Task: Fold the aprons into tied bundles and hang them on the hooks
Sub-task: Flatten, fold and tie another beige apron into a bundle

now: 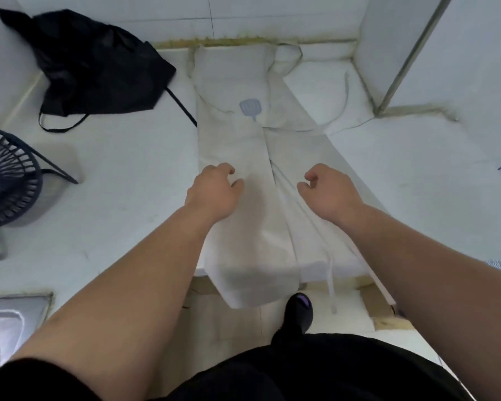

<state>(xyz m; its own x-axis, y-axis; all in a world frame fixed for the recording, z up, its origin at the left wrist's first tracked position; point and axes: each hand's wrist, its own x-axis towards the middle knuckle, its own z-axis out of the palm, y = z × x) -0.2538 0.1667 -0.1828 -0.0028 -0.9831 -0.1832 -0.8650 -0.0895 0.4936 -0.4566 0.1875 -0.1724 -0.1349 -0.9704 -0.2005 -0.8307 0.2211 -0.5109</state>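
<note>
A white apron (243, 140) lies lengthwise on the white counter (128, 175), both long sides folded in to a narrow strip, a blue spatula print near its top. Its lower end hangs over the counter's front edge. Thin white ties (330, 273) trail down on the right. My left hand (214, 192) hovers over the left folded panel with fingers loosely curled, holding nothing. My right hand (327, 192) is over the right panel, also loosely curled and empty. A black apron (99, 65) lies crumpled at the back left with its straps spread out.
A black wire fan (9, 180) stands at the left edge of the counter. A steel sink (9, 322) is at the lower left. A white partition with a metal edge (411, 53) rises at the back right. The floor and my shoe (298, 311) show below.
</note>
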